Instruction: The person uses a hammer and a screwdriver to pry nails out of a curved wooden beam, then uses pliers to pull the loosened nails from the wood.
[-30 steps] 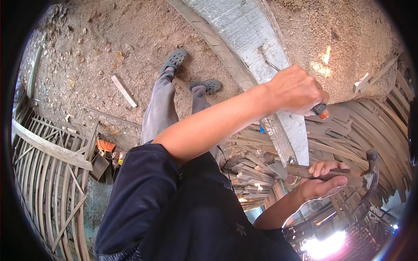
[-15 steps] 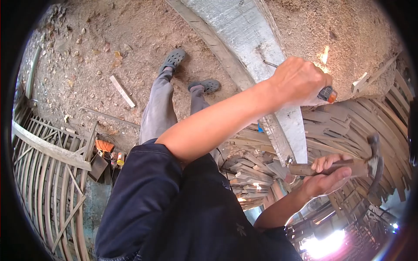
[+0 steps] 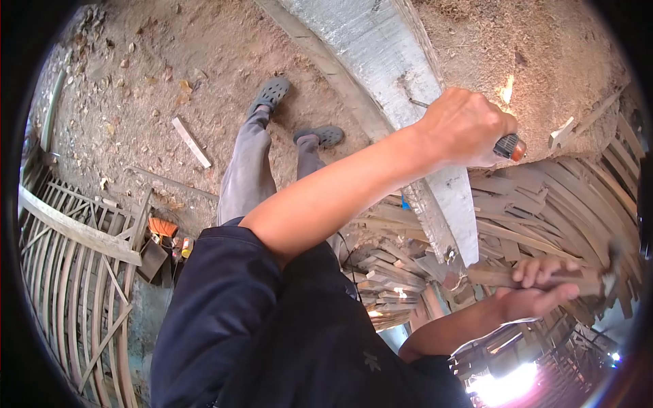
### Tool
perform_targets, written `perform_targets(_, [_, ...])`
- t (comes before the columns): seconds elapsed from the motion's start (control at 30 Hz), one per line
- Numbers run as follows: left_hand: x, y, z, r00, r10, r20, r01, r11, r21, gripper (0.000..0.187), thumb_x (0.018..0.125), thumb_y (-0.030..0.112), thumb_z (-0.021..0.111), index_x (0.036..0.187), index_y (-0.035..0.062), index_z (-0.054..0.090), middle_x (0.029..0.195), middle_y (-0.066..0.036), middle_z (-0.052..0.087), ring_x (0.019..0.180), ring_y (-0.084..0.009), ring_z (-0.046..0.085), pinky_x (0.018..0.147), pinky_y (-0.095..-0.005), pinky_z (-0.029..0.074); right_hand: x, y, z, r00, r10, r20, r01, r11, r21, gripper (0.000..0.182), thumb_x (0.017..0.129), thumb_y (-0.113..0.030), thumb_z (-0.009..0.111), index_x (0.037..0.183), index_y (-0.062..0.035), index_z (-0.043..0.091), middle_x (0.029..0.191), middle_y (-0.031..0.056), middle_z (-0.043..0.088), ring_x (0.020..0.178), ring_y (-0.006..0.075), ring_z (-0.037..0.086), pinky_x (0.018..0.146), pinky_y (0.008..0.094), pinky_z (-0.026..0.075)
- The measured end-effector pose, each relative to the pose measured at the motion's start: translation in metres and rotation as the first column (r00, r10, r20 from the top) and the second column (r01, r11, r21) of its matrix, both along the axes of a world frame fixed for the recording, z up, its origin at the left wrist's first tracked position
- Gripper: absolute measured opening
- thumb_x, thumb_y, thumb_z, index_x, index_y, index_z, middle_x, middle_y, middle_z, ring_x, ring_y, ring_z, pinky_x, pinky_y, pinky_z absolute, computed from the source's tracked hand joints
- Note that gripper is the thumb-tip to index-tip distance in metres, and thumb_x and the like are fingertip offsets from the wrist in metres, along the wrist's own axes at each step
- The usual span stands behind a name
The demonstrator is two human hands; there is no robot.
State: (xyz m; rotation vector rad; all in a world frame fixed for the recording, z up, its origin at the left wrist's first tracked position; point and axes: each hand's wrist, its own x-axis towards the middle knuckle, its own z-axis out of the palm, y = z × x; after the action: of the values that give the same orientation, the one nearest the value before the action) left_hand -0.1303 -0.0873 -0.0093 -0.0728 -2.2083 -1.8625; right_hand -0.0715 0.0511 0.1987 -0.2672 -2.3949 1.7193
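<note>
My left hand (image 3: 466,128) is closed around a tool with a black and orange handle end (image 3: 510,147), above a long grey plank (image 3: 374,58). A thin dark metal shaft (image 3: 419,103) shows on the other side of the fist, over the plank's face. Lower right, my right hand (image 3: 537,289) grips the wooden handle of a hammer (image 3: 493,275). The hammer's head, at the far right, is blurred. The plank narrows to an end (image 3: 466,251) between my two hands. Whether the shaft touches the wood cannot be told.
Stacked wood strips (image 3: 544,211) lie beyond the plank at right. At left are a slatted wooden frame (image 3: 75,292), an orange object (image 3: 162,227) and a dark box (image 3: 154,262). A loose stick (image 3: 191,142) lies on the dirt near my shoes (image 3: 271,95).
My right hand has moved right and slightly down with the hammer, away from the plank's end. My left hand with its tool has shifted only slightly.
</note>
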Motion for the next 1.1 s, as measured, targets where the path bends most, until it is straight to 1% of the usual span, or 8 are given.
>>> perform_targets(0.03, [0.0, 0.002, -0.001, 0.999, -0.03, 0.024, 0.031, 0.998, -0.05, 0.02, 0.079, 0.027, 0.076, 0.067, 0.0133, 0.068, 0.061, -0.001, 0.067, 0.047, -0.0177, 0.061, 0.043, -0.0356, 0.048, 0.001, 0.037, -0.004, 1.0, -0.003, 0.003, 0.003, 1.0, 0.002, 0.048, 0.103, -0.052, 0.048, 0.116, -0.0065, 0.048, 0.067, 0.0005, 0.047, 0.048, 0.0082, 0.04, 0.042, 0.0258, 0.036])
perform_targets(0.1, [0.0, 0.005, -0.005, 1.0, -0.001, -0.019, 0.0, 0.999, -0.036, 0.024, 0.081, 0.028, 0.075, 0.065, 0.0125, 0.066, 0.059, -0.001, 0.066, 0.046, -0.0173, 0.06, 0.042, -0.036, 0.047, -0.002, 0.136, -0.021, 0.807, -0.222, 0.547, 0.415, 0.872, -0.259, 0.048, 0.101, -0.054, 0.051, 0.112, -0.008, 0.051, 0.066, -0.0012, 0.048, 0.048, 0.0079, 0.045, 0.04, 0.0256, 0.039])
perform_targets(0.13, [0.0, 0.005, -0.006, 0.998, 0.03, -0.064, -0.032, 0.999, -0.022, 0.028, 0.084, 0.029, 0.073, 0.064, 0.0117, 0.065, 0.058, -0.001, 0.065, 0.045, -0.0168, 0.059, 0.04, -0.0363, 0.046, 0.016, -0.007, -0.045, 0.86, -0.006, 0.51, -0.177, 0.935, 0.308, 0.048, 0.099, -0.056, 0.053, 0.111, -0.0088, 0.053, 0.066, -0.0012, 0.049, 0.047, 0.0075, 0.044, 0.038, 0.0238, 0.039])
perform_targets(0.23, [0.001, -0.002, 0.001, 0.999, -0.033, -0.003, 0.033, 0.999, -0.025, 0.033, 0.087, 0.032, 0.069, 0.062, 0.0114, 0.063, 0.055, -0.002, 0.063, 0.043, -0.0177, 0.058, 0.039, -0.0375, 0.045, 0.013, 0.008, -0.03, 0.946, 0.038, 0.321, -0.095, 0.982, 0.164, 0.048, 0.101, -0.055, 0.051, 0.111, -0.0078, 0.054, 0.066, -0.0001, 0.048, 0.045, 0.007, 0.039, 0.036, 0.0209, 0.034])
perform_targets(0.37, [0.0, 0.003, -0.001, 1.0, -0.003, -0.029, 0.003, 1.0, -0.019, 0.037, 0.09, 0.034, 0.067, 0.062, 0.0098, 0.063, 0.053, -0.003, 0.061, 0.042, -0.0188, 0.057, 0.038, -0.0387, 0.043, -0.005, -0.01, 0.009, 0.992, -0.047, -0.114, 0.078, 0.954, 0.29, 0.049, 0.104, -0.054, 0.043, 0.112, -0.0066, 0.053, 0.065, -0.0001, 0.043, 0.044, 0.0071, 0.036, 0.037, 0.0199, 0.033])
perform_targets(0.47, [0.007, -0.002, 0.002, 0.999, -0.041, -0.01, 0.041, 0.999, 0.028, 0.039, 0.089, 0.037, 0.067, 0.062, 0.0098, 0.062, 0.053, -0.004, 0.06, 0.043, -0.0224, 0.057, 0.04, -0.0406, 0.044, 0.0, -0.01, 0.016, 0.991, -0.072, -0.111, 0.099, 0.96, 0.262, 0.05, 0.104, -0.055, 0.041, 0.114, -0.0074, 0.051, 0.065, 0.0001, 0.042, 0.045, 0.0067, 0.037, 0.038, 0.0194, 0.034])
perform_targets(0.63, [0.02, -0.006, 0.005, 0.907, -0.371, -0.201, 0.373, 0.927, -0.029, 0.033, 0.086, 0.038, 0.068, 0.066, 0.0115, 0.063, 0.055, -0.007, 0.061, 0.051, -0.0288, 0.06, 0.048, -0.0429, 0.049, 0.014, -0.005, 0.007, 0.999, -0.046, -0.012, 0.047, 0.968, 0.246, 0.049, 0.104, -0.054, 0.041, 0.116, -0.0077, 0.048, 0.065, 0.0011, 0.042, 0.045, 0.0068, 0.037, 0.039, 0.0193, 0.033])
perform_targets(1.1, [0.021, -0.005, -0.002, 0.968, -0.212, -0.132, 0.204, 0.976, -0.071, 0.024, 0.084, 0.033, 0.073, 0.074, 0.0123, 0.068, 0.065, -0.004, 0.067, 0.057, -0.0241, 0.066, 0.048, -0.0399, 0.052, 0.017, -0.002, -0.009, 0.994, -0.094, 0.049, 0.081, 0.971, 0.224, 0.047, 0.105, -0.052, 0.041, 0.116, -0.0072, 0.046, 0.066, 0.0012, 0.043, 0.044, 0.0056, 0.035, 0.038, 0.0191, 0.034])
